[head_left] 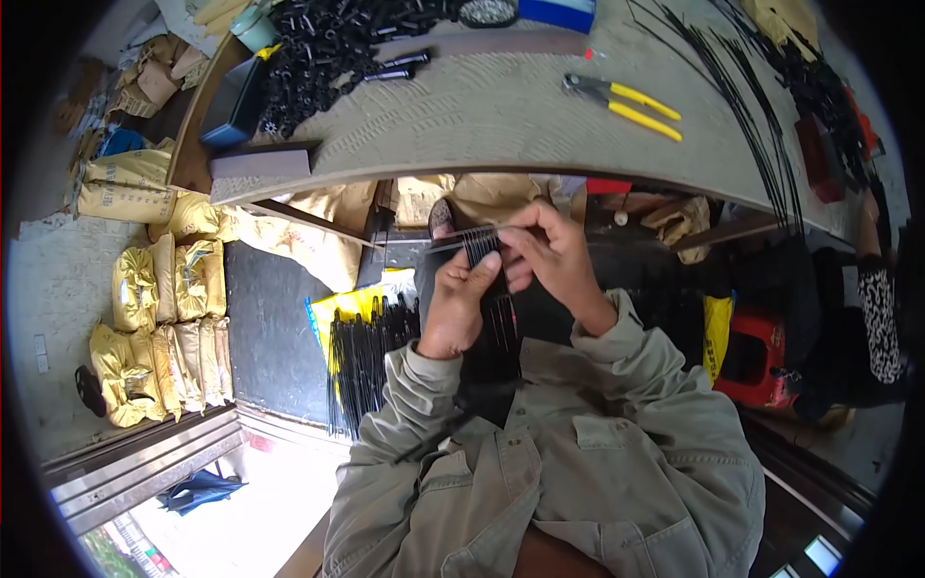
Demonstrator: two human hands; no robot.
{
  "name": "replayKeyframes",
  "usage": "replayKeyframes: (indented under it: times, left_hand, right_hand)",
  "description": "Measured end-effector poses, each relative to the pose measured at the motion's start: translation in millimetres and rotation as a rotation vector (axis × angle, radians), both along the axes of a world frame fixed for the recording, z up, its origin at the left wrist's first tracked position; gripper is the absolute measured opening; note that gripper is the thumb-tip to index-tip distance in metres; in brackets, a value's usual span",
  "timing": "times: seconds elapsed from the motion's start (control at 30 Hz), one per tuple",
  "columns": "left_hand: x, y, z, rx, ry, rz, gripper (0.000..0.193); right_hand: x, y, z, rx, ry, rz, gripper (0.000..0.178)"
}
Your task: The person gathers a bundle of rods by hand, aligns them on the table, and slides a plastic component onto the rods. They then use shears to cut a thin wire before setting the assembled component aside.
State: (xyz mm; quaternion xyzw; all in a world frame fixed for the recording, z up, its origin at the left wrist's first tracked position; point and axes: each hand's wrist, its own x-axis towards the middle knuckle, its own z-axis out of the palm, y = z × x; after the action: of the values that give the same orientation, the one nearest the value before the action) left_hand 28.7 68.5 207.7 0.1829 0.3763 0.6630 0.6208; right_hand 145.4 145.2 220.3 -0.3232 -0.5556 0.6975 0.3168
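My left hand (457, 306) is closed round a bundle of thin black strips (503, 326), held over my lap just below the table's front edge. The strips' upper ends fan out side by side above my thumb, and the rest hangs down between my forearms. At the bundle's upper end my right hand (551, 252) is closed, thumb and fingers pinched together. A thin dark strip lies crosswise there, running out to the left. Whether my right fingers grip that strip or the bundle itself is hidden.
On the table (462, 116) lie yellow-handled cutting pliers (626, 104), a heap of black parts (318, 58) and long black strips (747, 106). Similar black bundles (371, 352) rest on the floor at left, near stacked yellow sacks (159, 371). A red stool (752, 356) and another person's patterned sleeve (879, 318) are at right.
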Motion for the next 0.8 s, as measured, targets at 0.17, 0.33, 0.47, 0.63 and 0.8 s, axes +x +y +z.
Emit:
replayKeyframes:
  times: [0.17,0.33,0.47,0.63,0.8]
  left_hand:
    - [-1,-1,-13,0.013,0.128,0.049,0.027]
    - [-11,0,-16,-0.021,0.139,0.145,0.021]
    - [-9,3,-19,-0.025,0.121,0.159,0.019]
    - [-6,5,-20,-0.031,0.121,0.14,0.018]
    - [-13,4,-22,-0.028,0.11,0.134,0.018]
  right_hand:
    - [-7,7,-15,0.113,0.08,-0.076,0.012]
    - [-9,69,42,0.798,-0.511,0.117,0.011]
    - [-96,120,91,1.366,-0.403,-0.034,0.012]
    - [-180,173,46,1.74,-0.698,-0.021,0.012]
    - [-195,173,30,1.632,-0.725,-0.068,0.017]
